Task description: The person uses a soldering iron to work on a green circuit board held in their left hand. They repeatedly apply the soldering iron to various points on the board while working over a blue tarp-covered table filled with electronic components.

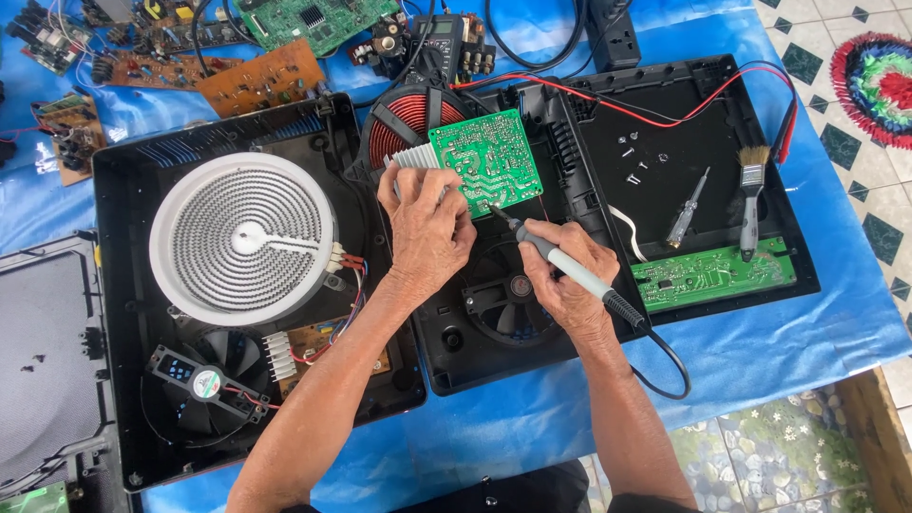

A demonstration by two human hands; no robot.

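Left hand (425,223) grips the near edge of a green board (485,160), fingers curled over the edge, holding it tilted above the open black casing (570,123). Board shows its solder side up; a finned heatsink (415,158) sits at its left edge. Right hand (562,271) is closed around a soldering iron (560,260), grey handle, held like a pen; tip touches the lower edge of the board, just beside the left fingertips. Iron's black cord (665,366) loops off to the right across the blue sheet (788,342). Behind the board, a red copper coil (399,123) partly hidden. Under the hands, a black fan (503,294) in the casing. Left: second casing with a white round heater (242,237) and a small fan (199,380). Right half of the casing: loose screws (638,161), a screwdriver (688,208), a brush (752,195), a long green strip board (714,274). Spare boards lie along the top edge.
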